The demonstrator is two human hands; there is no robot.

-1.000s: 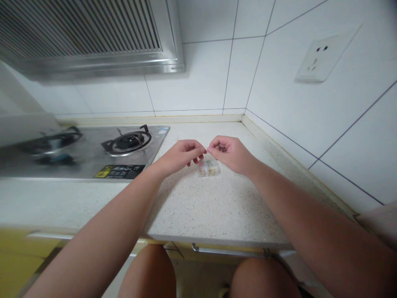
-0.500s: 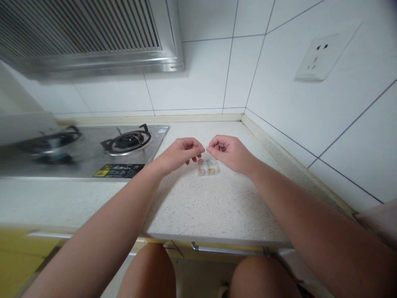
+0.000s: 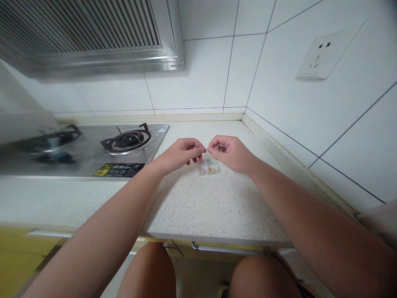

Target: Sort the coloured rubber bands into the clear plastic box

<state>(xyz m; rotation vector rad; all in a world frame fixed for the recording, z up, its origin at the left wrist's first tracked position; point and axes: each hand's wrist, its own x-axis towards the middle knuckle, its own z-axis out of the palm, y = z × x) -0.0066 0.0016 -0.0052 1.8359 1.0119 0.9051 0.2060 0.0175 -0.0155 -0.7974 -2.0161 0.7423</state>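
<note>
Though both the left hand [image 3: 182,153] and right hand [image 3: 232,151] seem pinched, whether around anything cannot be told; steady wrists would help beside the clear plastic box [image 3: 207,169] near them.

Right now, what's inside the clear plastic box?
The clear plastic box shows something yellowish at right, pinkish at left, too blurred to identify; the bare left hand partly hides its far-left corner.

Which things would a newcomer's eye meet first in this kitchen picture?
Likely the left hand and right hand, nearly meeting above the speckled countertop, near a small clear container. Next may come the steel stove at the left and the slatted range hood filling the upper left.
</note>
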